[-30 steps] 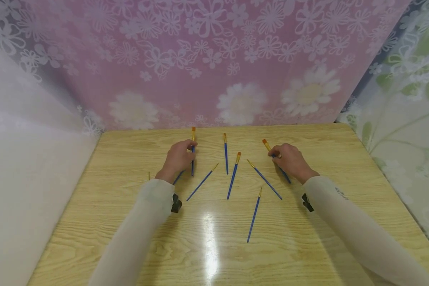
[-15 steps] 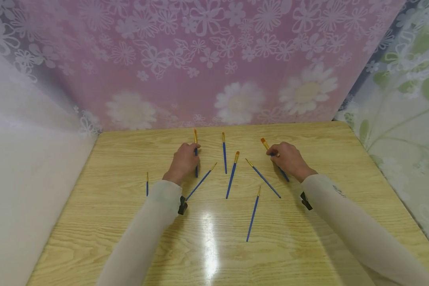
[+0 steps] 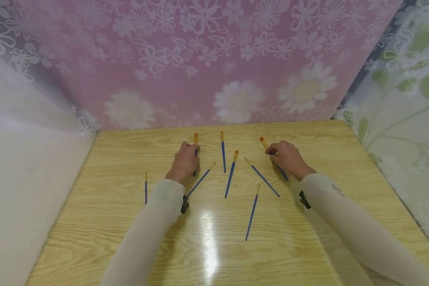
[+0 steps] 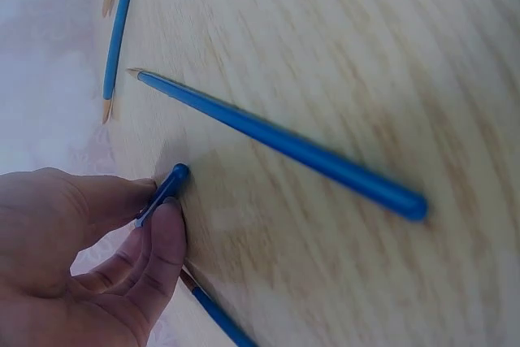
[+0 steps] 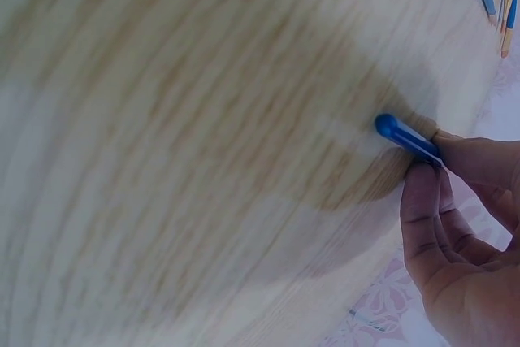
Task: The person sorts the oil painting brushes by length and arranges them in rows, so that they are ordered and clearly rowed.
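My left hand (image 3: 184,162) pinches a blue flat brush (image 3: 195,138) with an orange tip, which stands nearly in line with the view at the table's back. In the left wrist view, thumb and fingers of the left hand (image 4: 114,241) hold its blue handle (image 4: 179,173). Toward the back right, my right hand (image 3: 289,159) pinches another wide orange-tipped brush (image 3: 263,142), slanted down to the right. The right wrist view has the right hand (image 5: 463,225) gripping that blue handle (image 5: 398,132) between thumb and fingers.
Between the hands lie several thin brushes, among them one upright-pointing (image 3: 223,153), one wider (image 3: 231,174), and one nearest the front (image 3: 252,216). A brush (image 3: 145,188) lies left, partly behind the left sleeve. A flowered pink cloth (image 3: 186,91) borders the wooden table (image 3: 93,238) behind.
The left hand has shifted right with its brush, whose tip has turned and come slightly nearer. A brush at the left, earlier behind that hand, shows more. The right hand keeps its hold.
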Demonstrator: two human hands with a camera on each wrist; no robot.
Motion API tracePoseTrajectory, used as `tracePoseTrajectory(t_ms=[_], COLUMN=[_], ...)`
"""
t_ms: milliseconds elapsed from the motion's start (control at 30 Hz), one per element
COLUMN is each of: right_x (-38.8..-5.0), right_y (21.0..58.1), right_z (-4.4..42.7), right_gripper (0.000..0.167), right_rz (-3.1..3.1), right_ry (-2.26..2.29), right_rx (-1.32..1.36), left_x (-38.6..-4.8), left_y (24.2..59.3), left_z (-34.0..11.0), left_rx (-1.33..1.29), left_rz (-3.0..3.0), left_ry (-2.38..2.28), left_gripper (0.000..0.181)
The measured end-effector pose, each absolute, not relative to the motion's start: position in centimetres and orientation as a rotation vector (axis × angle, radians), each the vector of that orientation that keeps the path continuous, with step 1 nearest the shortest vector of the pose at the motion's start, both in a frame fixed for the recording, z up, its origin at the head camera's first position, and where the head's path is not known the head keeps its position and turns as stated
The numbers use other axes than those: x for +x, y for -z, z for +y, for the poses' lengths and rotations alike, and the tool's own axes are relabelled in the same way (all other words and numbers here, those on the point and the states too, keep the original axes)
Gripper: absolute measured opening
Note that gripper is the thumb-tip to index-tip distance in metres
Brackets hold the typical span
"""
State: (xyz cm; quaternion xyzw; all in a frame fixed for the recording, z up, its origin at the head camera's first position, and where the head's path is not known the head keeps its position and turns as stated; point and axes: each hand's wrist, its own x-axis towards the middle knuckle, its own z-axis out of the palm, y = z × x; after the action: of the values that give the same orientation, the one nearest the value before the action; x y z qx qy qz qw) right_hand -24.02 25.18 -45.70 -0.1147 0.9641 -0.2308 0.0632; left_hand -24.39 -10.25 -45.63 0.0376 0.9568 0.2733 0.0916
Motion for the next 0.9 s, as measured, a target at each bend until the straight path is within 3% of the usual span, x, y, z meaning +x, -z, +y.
tracePoseTrajectory(t_ms=[400, 900], right_x=[-24.0, -24.1], right_y=[45.9, 45.6], right_z=[24.8, 25.1], right_gripper=[0.024, 0.024], right_rz=[2.918, 2.915], right_ry=[0.701, 0.682], right_rx=[-0.360, -0.340], left_x=[-24.0, -21.5], left_y=[45.5, 44.3], left_z=[-10.8, -11.6], left_rx=[0.095, 0.327], left_rz=[2.838, 2.836], left_ry=[-0.870, -0.835], left_gripper=[0.051, 0.030])
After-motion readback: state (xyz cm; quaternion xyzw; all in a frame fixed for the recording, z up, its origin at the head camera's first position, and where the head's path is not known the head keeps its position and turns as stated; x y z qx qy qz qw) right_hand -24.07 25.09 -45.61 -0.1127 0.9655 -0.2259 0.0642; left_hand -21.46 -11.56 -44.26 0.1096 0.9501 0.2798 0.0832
